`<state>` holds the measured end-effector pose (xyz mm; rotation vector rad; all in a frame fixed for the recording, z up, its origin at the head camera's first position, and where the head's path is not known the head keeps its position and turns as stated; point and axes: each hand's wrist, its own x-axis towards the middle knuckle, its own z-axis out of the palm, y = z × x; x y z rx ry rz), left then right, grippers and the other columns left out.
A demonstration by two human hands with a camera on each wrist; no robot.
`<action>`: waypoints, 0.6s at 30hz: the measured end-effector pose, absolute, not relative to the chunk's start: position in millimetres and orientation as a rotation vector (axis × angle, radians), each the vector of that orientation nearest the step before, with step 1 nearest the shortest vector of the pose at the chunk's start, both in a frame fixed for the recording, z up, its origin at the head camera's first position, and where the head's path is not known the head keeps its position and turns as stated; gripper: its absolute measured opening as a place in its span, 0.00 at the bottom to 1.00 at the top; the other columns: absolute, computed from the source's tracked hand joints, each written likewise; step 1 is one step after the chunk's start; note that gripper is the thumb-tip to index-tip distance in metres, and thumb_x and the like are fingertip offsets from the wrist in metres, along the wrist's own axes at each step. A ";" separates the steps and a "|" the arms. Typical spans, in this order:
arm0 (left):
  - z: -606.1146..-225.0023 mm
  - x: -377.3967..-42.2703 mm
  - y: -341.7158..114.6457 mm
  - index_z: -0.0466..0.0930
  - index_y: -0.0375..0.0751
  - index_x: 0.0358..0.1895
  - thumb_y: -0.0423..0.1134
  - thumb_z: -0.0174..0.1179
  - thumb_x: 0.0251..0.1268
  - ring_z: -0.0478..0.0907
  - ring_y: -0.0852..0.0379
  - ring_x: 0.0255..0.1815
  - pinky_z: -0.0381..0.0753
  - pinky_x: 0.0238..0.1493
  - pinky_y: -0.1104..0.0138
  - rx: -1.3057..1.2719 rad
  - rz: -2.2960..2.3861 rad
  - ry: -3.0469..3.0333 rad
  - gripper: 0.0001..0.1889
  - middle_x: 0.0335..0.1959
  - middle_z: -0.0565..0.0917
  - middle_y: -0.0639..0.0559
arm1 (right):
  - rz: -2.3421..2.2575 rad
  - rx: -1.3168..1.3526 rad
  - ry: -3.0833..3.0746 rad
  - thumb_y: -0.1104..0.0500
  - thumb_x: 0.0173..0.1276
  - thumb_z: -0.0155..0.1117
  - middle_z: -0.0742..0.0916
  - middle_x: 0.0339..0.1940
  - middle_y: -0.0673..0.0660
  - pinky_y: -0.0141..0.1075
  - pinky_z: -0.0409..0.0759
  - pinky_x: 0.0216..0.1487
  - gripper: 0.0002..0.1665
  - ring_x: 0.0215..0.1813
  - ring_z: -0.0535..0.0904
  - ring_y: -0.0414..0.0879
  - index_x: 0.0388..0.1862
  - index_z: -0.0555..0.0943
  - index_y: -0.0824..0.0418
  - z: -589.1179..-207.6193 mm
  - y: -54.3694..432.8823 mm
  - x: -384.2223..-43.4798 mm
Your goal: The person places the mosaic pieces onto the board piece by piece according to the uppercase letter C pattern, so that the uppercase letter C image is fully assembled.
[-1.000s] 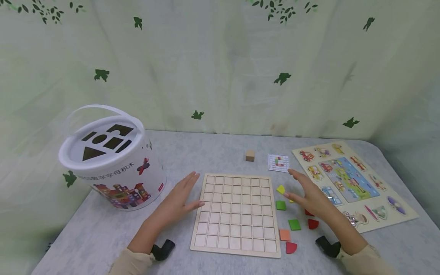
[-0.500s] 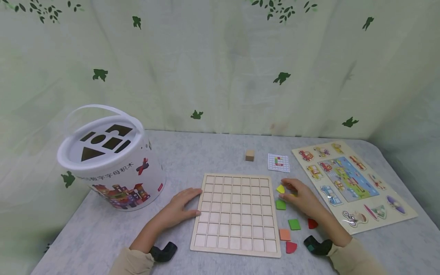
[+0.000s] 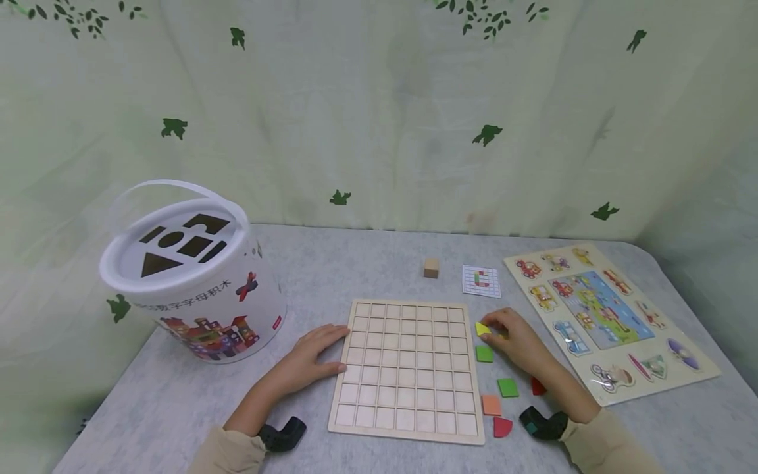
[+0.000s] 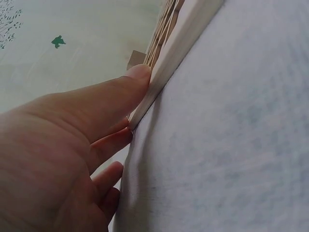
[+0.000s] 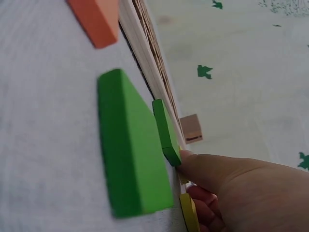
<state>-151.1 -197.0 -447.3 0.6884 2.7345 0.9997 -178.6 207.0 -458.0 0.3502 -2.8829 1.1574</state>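
A wooden grid board (image 3: 405, 378) with square cells lies at the middle of the table. My left hand (image 3: 310, 359) rests at its left edge; in the left wrist view the thumb (image 4: 113, 94) touches the board's side and the fingers lie loosely bent. Beyond the right edge, my right hand (image 3: 518, 339) pinches a yellow tile (image 3: 482, 328) between thumb and fingers. The thumb mostly hides that tile in the right wrist view. A second yellow tile (image 5: 189, 212) lies under this hand. Nearby are two green tiles (image 3: 484, 354), an orange tile (image 3: 491, 405) and red quarter-round tiles (image 3: 503, 428).
A white lidded bucket (image 3: 207, 316) with shape holes stands at the left. Behind the board are a small wooden cube (image 3: 431, 268) and a printed pattern card (image 3: 481, 281). A picture puzzle board (image 3: 669, 362) lies at the right. A leaf-patterned curtain (image 3: 391, 131) hangs behind the table.
Both hands have come down from above the table. The left has settled against the board's edge. The right has closed finger and thumb on the yellow tile, which has turned slightly.
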 end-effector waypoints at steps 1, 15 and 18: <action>-447.3 -151.2 -196.9 0.63 0.44 0.65 0.53 0.61 0.54 0.51 0.44 0.67 0.47 0.61 0.43 0.688 1.002 2.732 0.35 0.65 0.63 0.47 | 1.160 0.354 -2.888 0.61 0.57 0.65 0.77 0.42 0.56 0.45 0.71 0.48 0.12 0.44 0.72 0.48 0.41 0.78 0.61 -457.4 206.9 -178.5; -447.9 -151.4 -197.5 0.63 0.45 0.65 0.53 0.61 0.53 0.52 0.43 0.67 0.47 0.60 0.43 0.698 1.013 2.730 0.36 0.65 0.63 0.47 | 1.214 0.434 -2.886 0.62 0.59 0.64 0.78 0.41 0.53 0.43 0.71 0.46 0.14 0.43 0.72 0.46 0.45 0.78 0.60 -456.9 207.6 -178.6; -448.1 -151.3 -197.4 0.63 0.45 0.65 0.53 0.61 0.53 0.52 0.43 0.67 0.47 0.60 0.43 0.699 1.018 2.728 0.36 0.65 0.63 0.47 | 1.205 0.412 -2.893 0.62 0.58 0.65 0.78 0.36 0.51 0.40 0.72 0.42 0.13 0.39 0.72 0.45 0.43 0.76 0.57 -455.8 205.8 -178.0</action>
